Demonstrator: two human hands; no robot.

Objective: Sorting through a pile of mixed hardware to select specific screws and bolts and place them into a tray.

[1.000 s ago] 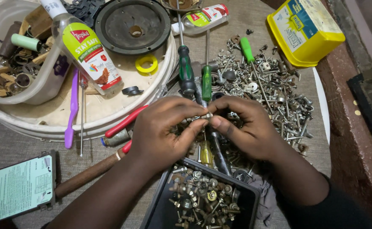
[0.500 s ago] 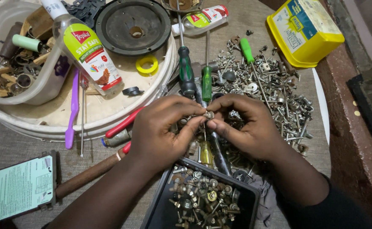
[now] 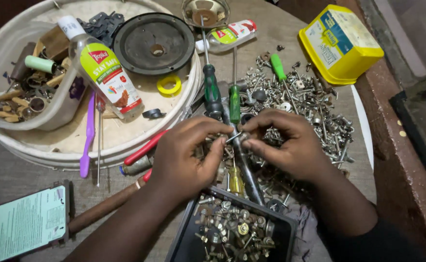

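My left hand [image 3: 188, 155] and my right hand [image 3: 286, 143] meet fingertip to fingertip over a heap of loose screws and bolts [image 3: 315, 111]. Between the fingers of both hands is one small metal bolt [image 3: 234, 137], held just above the pile. Directly below the hands stands a black tray [image 3: 281, 228] filled with several screws and nuts. Green-handled screwdrivers [image 3: 212, 92] lie just beyond my fingertips, pointing away from me. A yellow-handled tool [image 3: 236, 182] shows between my wrists.
A white round lid [image 3: 125, 140] at left carries a clear bottle [image 3: 103, 73], a black disc [image 3: 153, 42], a yellow tape ring [image 3: 169, 84], a purple tool [image 3: 87, 136] and a clear tub of parts [image 3: 57, 111]. A yellow box [image 3: 339, 41] sits at back right. Red-handled pliers [image 3: 142, 148] and a device with a green label [image 3: 26, 228] lie at left.
Both hands stay together over the pile; the fingers have shifted slightly around the small bolt. Nothing else has moved.
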